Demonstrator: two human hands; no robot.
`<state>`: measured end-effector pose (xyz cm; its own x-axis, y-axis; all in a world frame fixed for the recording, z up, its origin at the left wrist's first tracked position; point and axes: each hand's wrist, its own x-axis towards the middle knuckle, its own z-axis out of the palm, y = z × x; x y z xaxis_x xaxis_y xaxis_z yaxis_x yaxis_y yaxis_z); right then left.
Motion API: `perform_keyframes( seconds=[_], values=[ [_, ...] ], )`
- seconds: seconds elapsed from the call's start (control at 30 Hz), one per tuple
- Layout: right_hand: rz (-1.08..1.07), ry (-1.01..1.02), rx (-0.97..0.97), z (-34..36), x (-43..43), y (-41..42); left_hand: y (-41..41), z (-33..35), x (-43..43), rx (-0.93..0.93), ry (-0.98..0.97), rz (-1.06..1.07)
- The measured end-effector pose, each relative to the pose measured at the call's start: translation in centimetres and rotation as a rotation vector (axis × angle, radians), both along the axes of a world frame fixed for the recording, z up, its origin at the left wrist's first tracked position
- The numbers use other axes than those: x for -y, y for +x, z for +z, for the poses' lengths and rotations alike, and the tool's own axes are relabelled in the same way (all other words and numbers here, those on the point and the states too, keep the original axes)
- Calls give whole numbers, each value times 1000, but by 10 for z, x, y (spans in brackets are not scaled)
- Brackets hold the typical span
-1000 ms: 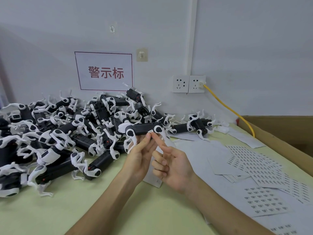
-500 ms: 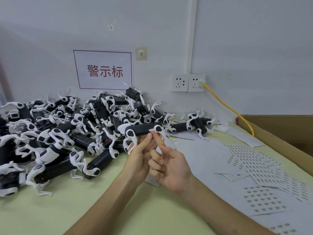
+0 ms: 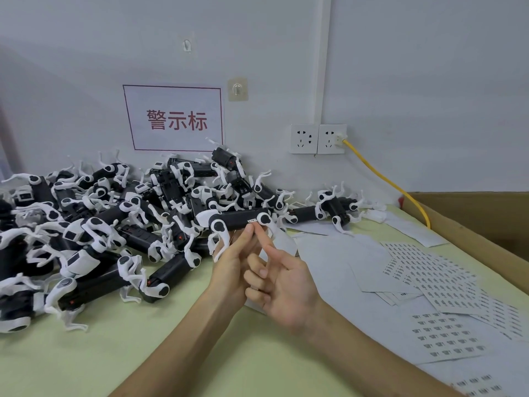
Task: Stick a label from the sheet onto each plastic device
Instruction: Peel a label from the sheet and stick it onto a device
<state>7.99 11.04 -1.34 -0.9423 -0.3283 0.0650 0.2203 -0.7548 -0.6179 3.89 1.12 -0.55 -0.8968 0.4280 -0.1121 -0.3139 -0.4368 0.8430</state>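
My left hand point(image 3: 232, 270) grips the device point(image 3: 236, 220) above bare table point(image 3: 143, 353). My right hand point(image 3: 283, 285) presses its label point(image 3: 252, 221) with a straight forefinger (other fingers curled, empty). Pile point(image 3: 100, 224) left, sheets point(image 3: 429, 270) right.

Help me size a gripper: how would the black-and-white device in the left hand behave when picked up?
The device looks rigid: its body runs straight though the left hand grips one spot. Probably light: fingers carry it. Thin legs may snag.
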Motion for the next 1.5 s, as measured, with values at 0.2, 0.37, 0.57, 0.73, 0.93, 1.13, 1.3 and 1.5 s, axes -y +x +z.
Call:
perform_keyframes(
  seconds=[0.2, 0.37, 0.57, 0.73, 0.93, 1.13, 1.3, 1.5],
  values=[
    [1, 23, -9, 3, 4, 5, 0, 1, -1, 53, 69, 58],
    [-5, 52, -21, 4, 4, 6, -2, 3, 0, 82, 141, 133],
    [-9, 73, -27, 4, 4, 6, -11, 1, -1, 164, 189, 127],
    [-24, 103, -42, 4, 4, 6, -5, 2, 0, 78, 133, 183],
    [-51, 148, -57, 4, 3, 5, -1, 8, -1, 38, 101, 280],
    [-95, 212, -114, 5, 4, 5, 0, 9, 1, 15, 143, 235],
    [-104, 222, -120, 6, 3, 5, -1, 7, 1, -60, 162, 254],
    [-112, 246, -118, 9, 3, 7, -1, 6, 1, -82, 185, 306]
  ],
)
